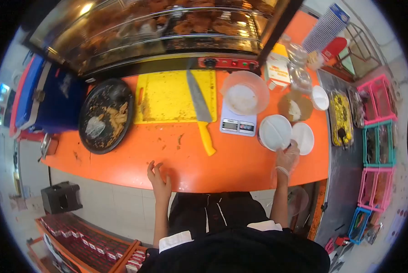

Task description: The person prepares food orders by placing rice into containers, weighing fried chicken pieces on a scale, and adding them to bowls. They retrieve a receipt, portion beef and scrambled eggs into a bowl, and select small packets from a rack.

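My left hand [159,181] is bare, with its fingers apart over the front edge of the orange table; it holds nothing. My right hand [287,160] wears a clear plastic glove. Its fingers close at the rim of a small white tub [305,136], right beside a larger round white tub [275,131]. Behind these lies a brown round piece [283,107] with something white on it. A digital kitchen scale [231,129] bears a clear plastic bowl [253,94]. Left of the scale, a yellow-handled knife [206,136] lies partly on a yellow cutting board [167,102].
A black round tray [88,134] with food scraps is at the left, by a blue cooler box [53,100]. A glass food warmer [167,54] stands at the back. Stacked cups [326,28], a carton [277,70] and coloured baskets [378,143] are at the right.
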The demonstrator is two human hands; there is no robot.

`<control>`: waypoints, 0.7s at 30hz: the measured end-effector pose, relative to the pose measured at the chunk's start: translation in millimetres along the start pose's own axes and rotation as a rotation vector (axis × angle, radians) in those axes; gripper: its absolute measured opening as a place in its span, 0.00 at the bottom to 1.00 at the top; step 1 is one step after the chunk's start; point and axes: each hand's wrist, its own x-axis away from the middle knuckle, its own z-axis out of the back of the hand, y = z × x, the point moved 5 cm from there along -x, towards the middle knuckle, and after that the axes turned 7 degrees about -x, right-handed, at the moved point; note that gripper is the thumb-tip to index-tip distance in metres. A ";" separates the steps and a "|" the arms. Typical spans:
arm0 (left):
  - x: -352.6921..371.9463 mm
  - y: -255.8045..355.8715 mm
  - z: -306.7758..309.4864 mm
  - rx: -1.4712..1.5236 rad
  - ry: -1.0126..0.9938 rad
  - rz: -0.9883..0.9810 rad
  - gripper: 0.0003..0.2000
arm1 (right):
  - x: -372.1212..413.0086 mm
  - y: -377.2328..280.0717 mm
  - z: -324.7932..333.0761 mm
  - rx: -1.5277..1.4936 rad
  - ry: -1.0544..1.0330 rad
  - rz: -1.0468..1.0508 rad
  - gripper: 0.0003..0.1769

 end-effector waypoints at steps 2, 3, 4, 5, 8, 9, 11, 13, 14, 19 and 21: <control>1.2 -16.1 15.1 -0.023 0.030 0.045 0.20 | 0.9 -7.4 -7.1 -0.012 0.076 0.047 0.21; 4.4 -27.7 22.0 -0.025 0.030 0.053 0.20 | 5.2 -16.4 -1.9 -0.085 0.081 -0.073 0.22; 7.7 -42.3 29.4 -0.032 0.078 0.070 0.20 | 10.4 -20.9 0.6 -0.156 0.095 -0.195 0.24; 9.8 -55.1 35.0 -0.032 0.125 0.084 0.21 | 14.5 -20.8 -5.3 -0.150 0.102 -0.190 0.24; 17.1 -93.8 48.3 0.001 0.235 0.183 0.22 | 34.8 -54.5 -23.4 0.246 0.350 0.527 0.20; 16.9 -107.0 48.8 0.012 0.219 0.170 0.22 | 48.8 -73.8 -46.2 0.285 0.194 0.625 0.19; 18.9 -134.4 52.3 -0.217 0.347 0.182 0.23 | 58.5 -104.0 -86.6 0.192 -0.393 0.256 0.17; 15.1 -165.8 51.3 -0.182 0.380 0.262 0.24 | 66.2 -79.4 -119.8 0.027 -0.088 0.396 0.14; 14.6 -178.4 51.9 -0.157 0.445 0.360 0.25 | 65.0 -83.2 -116.5 0.032 -0.073 0.396 0.14; 1.7 -228.6 43.7 -0.228 0.595 0.555 0.32 | 25.5 -245.9 -81.2 0.034 0.163 0.752 0.14; -8.5 -215.3 46.8 -0.197 0.733 0.536 0.34 | -1.8 -317.5 -73.6 0.513 0.295 1.115 0.14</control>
